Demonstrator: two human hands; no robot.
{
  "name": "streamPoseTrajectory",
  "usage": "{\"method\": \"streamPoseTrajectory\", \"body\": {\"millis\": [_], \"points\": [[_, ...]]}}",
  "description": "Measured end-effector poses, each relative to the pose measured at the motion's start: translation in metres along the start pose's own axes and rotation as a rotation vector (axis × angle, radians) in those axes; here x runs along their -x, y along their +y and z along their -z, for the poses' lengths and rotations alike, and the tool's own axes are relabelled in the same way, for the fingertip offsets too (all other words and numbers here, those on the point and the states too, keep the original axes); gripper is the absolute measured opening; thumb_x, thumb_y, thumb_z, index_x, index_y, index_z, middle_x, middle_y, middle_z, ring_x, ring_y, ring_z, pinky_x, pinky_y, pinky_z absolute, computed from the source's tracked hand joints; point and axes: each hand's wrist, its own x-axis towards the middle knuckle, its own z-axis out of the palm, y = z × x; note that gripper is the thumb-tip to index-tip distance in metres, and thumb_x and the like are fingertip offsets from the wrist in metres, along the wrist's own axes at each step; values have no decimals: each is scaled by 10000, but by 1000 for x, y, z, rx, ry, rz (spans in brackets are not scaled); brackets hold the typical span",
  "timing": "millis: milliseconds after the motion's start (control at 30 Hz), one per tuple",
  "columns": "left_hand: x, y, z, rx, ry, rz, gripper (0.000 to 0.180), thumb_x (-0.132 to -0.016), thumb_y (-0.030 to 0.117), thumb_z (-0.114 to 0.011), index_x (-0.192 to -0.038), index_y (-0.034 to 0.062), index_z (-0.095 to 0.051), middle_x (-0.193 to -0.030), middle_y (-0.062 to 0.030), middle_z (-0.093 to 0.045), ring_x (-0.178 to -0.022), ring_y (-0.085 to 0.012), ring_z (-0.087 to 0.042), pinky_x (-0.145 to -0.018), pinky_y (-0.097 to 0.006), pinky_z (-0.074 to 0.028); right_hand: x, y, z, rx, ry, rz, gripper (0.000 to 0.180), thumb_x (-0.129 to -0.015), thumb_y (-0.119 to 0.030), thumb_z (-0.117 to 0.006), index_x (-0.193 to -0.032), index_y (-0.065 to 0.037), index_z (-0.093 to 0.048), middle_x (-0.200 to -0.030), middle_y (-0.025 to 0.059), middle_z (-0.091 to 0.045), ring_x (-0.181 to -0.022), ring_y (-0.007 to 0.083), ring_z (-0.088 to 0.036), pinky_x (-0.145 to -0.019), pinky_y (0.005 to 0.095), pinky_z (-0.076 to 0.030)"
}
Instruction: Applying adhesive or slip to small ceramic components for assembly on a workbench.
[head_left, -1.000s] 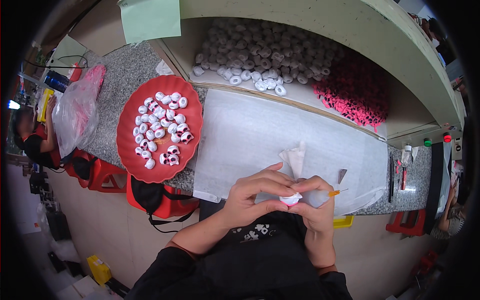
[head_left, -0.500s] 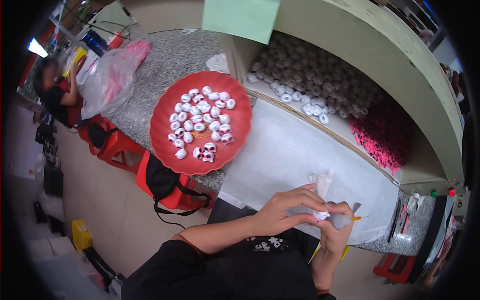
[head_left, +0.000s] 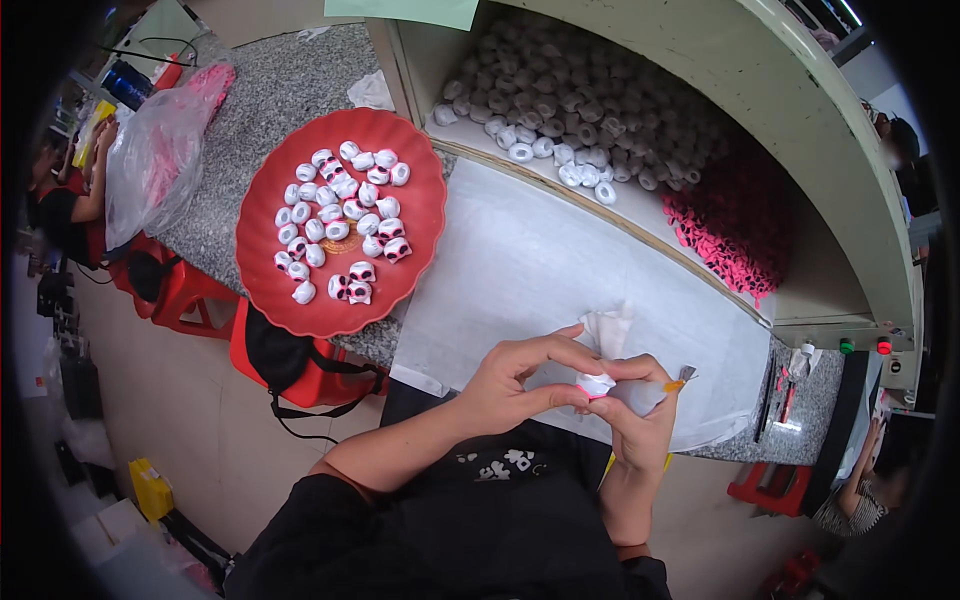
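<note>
Between the fingertips of both hands is a small white rounded piece [head_left: 596, 386] with a pink lower edge. My left hand [head_left: 525, 378] pinches it from the left, thumb below and index finger above. From the other side my right hand [head_left: 642, 405] grips the same piece. A translucent tool with an orange tip [head_left: 676, 385], perhaps a glue bottle, rests in the right hand too; its body is mostly hidden. Just beyond the fingers lies a crumpled white tissue [head_left: 610, 328] on the white paper sheet [head_left: 500, 270].
Left of the sheet, a red scalloped plate [head_left: 262, 195] carries several white pieces, some with pink and black faces. A shelf compartment [head_left: 520, 168] ahead holds heaps of white rings [head_left: 590, 100] and pink pieces [head_left: 735, 235]. A plastic bag [head_left: 165, 150] and another person [head_left: 85, 200] are at left.
The whole view has shifted, so the plate and shelf appear farther left and higher. Both hands still grip the white piece, which now shows more plainly between the fingertips.
</note>
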Motion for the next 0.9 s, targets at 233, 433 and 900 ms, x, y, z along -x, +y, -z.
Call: {"method": "streamPoseTrajectory", "body": {"millis": [233,433,900], "points": [[4,-4,-4,-137,59,-57,242,-717,2,-578,-954,38,-543,-936,-77,-582,-930,-211,-534,-975,-419,-207,2,6,-3,-123,21,-8,272,-613,77,-628,-862,33,-529,-804,137,-572,-662,156,-560,-574,240,-455],[-4,11,2,270,268,124,252,-764,32,-541,-1009,22,-483,-983,-137,-537,-974,-206,-492,-903,-360,-318,-3,-1,-8,-34,-17,115,471,-632,-38,-646,-1053,27,-445,-818,156,-543,-535,107,-488,-476,207,-424],[-3,7,9,299,432,72,228,-742,24,-568,-952,19,-479,-990,-130,-541,-959,-185,-503,-853,-315,-374,-29,13,26,797,258,307,132,-645,7,-619,-747,-6,-536,-673,58,-512,-616,170,-506,-560,257,-400]]}}
